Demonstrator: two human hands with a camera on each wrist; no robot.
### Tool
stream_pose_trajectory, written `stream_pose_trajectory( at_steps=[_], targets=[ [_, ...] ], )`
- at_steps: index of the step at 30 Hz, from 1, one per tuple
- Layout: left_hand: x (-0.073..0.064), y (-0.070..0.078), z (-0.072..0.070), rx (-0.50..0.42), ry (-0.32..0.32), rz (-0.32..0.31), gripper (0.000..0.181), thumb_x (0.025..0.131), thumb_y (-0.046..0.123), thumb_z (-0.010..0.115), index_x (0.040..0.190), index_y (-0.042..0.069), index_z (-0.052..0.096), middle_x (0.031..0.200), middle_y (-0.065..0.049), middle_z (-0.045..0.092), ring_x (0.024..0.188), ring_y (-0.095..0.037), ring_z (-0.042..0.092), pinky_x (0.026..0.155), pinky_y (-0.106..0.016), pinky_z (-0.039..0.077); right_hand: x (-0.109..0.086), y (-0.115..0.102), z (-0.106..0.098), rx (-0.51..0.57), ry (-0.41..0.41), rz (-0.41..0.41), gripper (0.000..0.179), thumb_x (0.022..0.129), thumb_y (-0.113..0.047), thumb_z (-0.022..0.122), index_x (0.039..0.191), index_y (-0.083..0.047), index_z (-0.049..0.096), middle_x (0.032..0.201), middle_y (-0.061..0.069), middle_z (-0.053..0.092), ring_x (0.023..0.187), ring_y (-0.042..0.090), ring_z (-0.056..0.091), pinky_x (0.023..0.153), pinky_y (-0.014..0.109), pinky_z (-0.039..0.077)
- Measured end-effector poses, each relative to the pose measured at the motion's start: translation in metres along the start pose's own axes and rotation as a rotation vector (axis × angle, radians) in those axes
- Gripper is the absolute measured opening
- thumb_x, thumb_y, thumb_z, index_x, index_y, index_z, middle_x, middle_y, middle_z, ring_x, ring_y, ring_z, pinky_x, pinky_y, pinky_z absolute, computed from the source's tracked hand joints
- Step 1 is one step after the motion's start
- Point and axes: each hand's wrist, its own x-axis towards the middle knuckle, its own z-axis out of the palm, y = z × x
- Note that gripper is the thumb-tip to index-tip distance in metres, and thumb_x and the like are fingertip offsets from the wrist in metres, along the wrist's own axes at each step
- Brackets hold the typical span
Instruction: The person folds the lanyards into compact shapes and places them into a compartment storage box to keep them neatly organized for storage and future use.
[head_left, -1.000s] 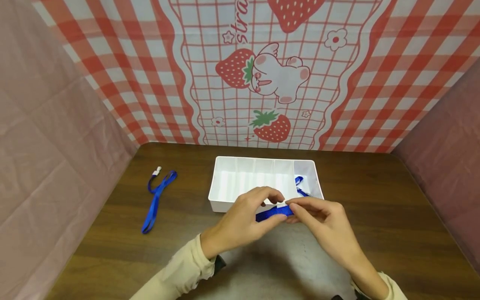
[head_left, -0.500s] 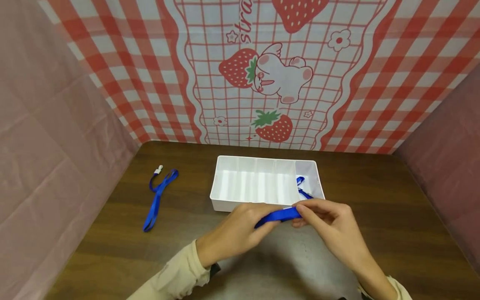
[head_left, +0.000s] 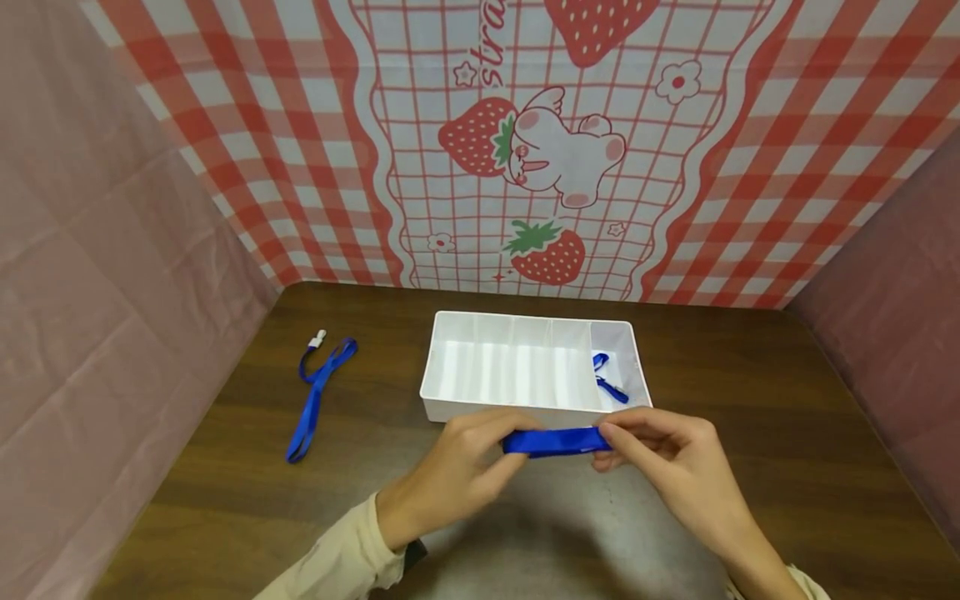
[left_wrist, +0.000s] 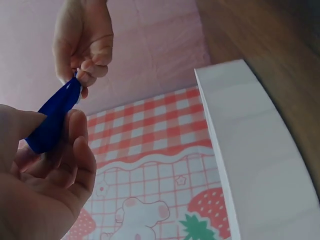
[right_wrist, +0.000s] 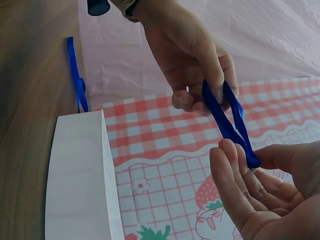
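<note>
A blue lanyard [head_left: 558, 442], folded into a short flat bundle, is stretched between my two hands in front of the white box. My left hand [head_left: 453, 467] holds its left end between thumb and fingers. At the other end, my right hand [head_left: 678, 467] pinches the lanyard between thumb and fingertips. From the right wrist view, the folded lanyard [right_wrist: 227, 122] forms a narrow loop with a gap between its layers. Another lanyard [head_left: 318, 396] with a white clip [head_left: 317, 339] lies on the table at left.
The white divided box [head_left: 510, 412] stands behind my hands. Its right compartment contains a blue lanyard [head_left: 612, 390], partly hidden by the divider. A checked strawberry cloth [head_left: 547, 167] hangs behind the wooden table [head_left: 225, 500], with pink cloth at both sides.
Both hands have come lower. My left hand has shifted left, and more of the folded lanyard shows between the hands. The white piece at its top edge has gone from sight.
</note>
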Motion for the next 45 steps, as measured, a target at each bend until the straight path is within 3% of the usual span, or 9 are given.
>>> stream_pose_trajectory(
  at_steps=[10,15,24,30,37,45],
  targets=[
    [-0.010,-0.001,-0.004,-0.231,-0.012,-0.060,0.003,0.097,0.009,0.064,0.100,0.009,0.065,0.087,0.002,0.063,0.079,-0.003,0.058,0.071,-0.019,0.054,-0.005,-0.007,0.000,-0.060,-0.019,0.027,0.010,0.093,0.003,0.066,0.099,-0.002,0.072,0.077,0.007,0.074,0.068,0.022,0.073,0.064,0.031,0.059],
    [-0.016,-0.004,-0.009,-0.230,-0.026,-0.062,0.003,0.098,0.012,0.064,0.100,0.010,0.065,0.085,0.004,0.062,0.076,-0.002,0.056,0.066,-0.018,0.052,-0.008,-0.009,-0.001,-0.092,-0.011,0.022,0.011,0.092,0.005,0.067,0.098,-0.003,0.072,0.078,0.004,0.074,0.068,0.021,0.072,0.065,0.030,0.059],
    [-0.021,-0.005,-0.018,-0.276,-0.043,-0.096,0.005,0.095,0.009,0.068,0.098,0.012,0.066,0.089,0.002,0.064,0.078,-0.005,0.057,0.066,-0.022,0.054,-0.012,-0.011,0.003,-0.043,0.004,0.023,0.014,0.089,0.009,0.067,0.098,0.000,0.071,0.083,0.006,0.074,0.069,0.023,0.073,0.067,0.034,0.060],
    [-0.022,-0.005,-0.021,-0.311,-0.116,-0.088,0.011,0.091,0.009,0.071,0.087,0.015,0.062,0.086,0.002,0.065,0.076,-0.004,0.057,0.065,-0.024,0.054,-0.015,-0.007,0.009,-0.010,-0.007,-0.022,0.017,0.089,0.011,0.067,0.099,-0.001,0.072,0.083,0.007,0.074,0.069,0.021,0.072,0.065,0.032,0.059],
    [-0.020,-0.005,-0.018,-0.318,-0.121,-0.176,0.027,0.097,0.014,0.065,0.071,0.016,0.057,0.072,0.005,0.061,0.069,-0.001,0.057,0.061,-0.021,0.052,-0.017,-0.001,0.016,0.002,-0.029,-0.078,0.021,0.089,0.013,0.065,0.101,-0.002,0.073,0.086,0.009,0.075,0.070,0.020,0.073,0.065,0.030,0.059],
    [-0.019,-0.007,-0.022,-0.381,-0.133,-0.233,0.018,0.097,0.012,0.064,0.080,0.011,0.065,0.066,0.005,0.059,0.062,-0.003,0.055,0.057,-0.023,0.050,-0.018,0.003,0.015,-0.010,-0.003,-0.093,0.021,0.087,0.015,0.065,0.100,0.001,0.072,0.084,0.011,0.074,0.068,0.020,0.072,0.063,0.028,0.059]
  ],
)
